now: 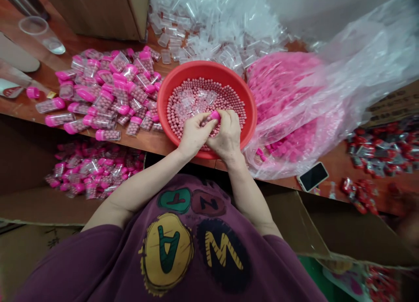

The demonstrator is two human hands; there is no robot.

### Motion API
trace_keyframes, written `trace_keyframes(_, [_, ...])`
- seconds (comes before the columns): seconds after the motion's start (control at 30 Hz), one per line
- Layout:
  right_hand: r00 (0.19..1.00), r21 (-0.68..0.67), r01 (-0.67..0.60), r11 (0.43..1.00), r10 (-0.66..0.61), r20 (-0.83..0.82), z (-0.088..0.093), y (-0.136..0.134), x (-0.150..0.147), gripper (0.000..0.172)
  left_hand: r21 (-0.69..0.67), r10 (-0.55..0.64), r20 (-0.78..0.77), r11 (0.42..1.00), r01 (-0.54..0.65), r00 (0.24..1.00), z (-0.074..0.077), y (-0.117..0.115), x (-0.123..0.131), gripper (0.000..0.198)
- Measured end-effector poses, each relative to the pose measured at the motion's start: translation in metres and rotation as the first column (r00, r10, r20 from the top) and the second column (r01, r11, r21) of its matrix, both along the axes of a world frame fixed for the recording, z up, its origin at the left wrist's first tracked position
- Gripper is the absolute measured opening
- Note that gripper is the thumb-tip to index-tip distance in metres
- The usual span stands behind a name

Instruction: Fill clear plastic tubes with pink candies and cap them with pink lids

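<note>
Both my hands meet over a red basin (206,68) of small pink balls (229,97), with several clear containers (191,100) lying among them. My left hand (195,134) is closed around the body of a small bottle, which shows pink balls inside. At its top, my right hand (226,134) pinches the bright pink cap (215,115). The fingers cover most of the bottle. Left of the basin lies a heap of filled bottles (108,90) with pink caps. To the right, a clear plastic bag (284,110) holds many pink caps.
Empty clear containers (209,36) are piled behind the basin. More filled bottles lie in a cardboard box (26,201) below the table edge. A phone (313,176) rests near the right edge, by red-capped items (386,145). A plastic cup (41,31) stands back left.
</note>
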State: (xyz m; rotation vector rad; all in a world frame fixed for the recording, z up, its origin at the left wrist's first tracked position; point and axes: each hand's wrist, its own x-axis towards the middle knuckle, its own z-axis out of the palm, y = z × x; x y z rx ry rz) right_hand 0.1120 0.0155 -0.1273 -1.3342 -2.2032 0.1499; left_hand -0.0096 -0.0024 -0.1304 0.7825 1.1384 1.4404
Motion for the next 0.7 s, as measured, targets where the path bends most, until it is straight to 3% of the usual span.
trace_keyframes(0.13, [0.998,-0.058,0.043,0.997,-0.040,0.053,0.005,-0.003,-0.002,0.039,-0.076,-0.034,0.129,0.996,0.044,0.991,0.008,0.000,-0.002,0.010])
trace_keyframes(0.3, [1.000,-0.040,-0.002,0.999,0.003,0.017,0.003,0.001,-0.001,0.075,-0.132,-0.060,0.348,0.985,0.112,0.935,0.011,0.006,-0.009,0.015])
trace_keyframes(0.4, [0.999,-0.014,-0.026,1.000,0.026,-0.035,0.004,0.001,0.000,0.075,-0.130,-0.133,0.412,0.971,0.203,0.901,0.015,0.003,-0.013,0.024])
trace_keyframes(0.47, [0.991,-0.030,-0.112,0.993,0.109,-0.076,0.006,-0.001,0.002,0.073,-0.108,-0.138,0.406,0.974,0.197,0.904,0.021,-0.006,-0.017,0.030])
trace_keyframes(0.53, [0.956,-0.126,-0.275,0.953,0.258,-0.138,0.009,-0.001,0.007,0.081,-0.081,-0.089,0.339,0.989,0.123,0.937,0.028,-0.020,-0.027,0.035])
trace_keyframes(0.6, [0.913,-0.272,-0.399,0.876,0.352,-0.205,0.012,0.005,0.015,0.090,-0.035,0.031,0.186,0.999,-0.025,0.982,0.030,-0.038,-0.049,0.036])
trace_keyframes(0.67, [0.925,-0.371,-0.377,0.849,0.325,-0.198,0.013,0.019,0.025,0.082,0.044,0.257,-0.044,0.966,-0.255,0.965,0.022,-0.060,-0.088,0.032])
trace_keyframes(0.7, [0.944,-0.388,-0.330,0.861,0.292,-0.154,0.012,0.029,0.030,0.070,0.104,0.411,-0.165,0.911,-0.398,0.897,0.015,-0.073,-0.112,0.027])
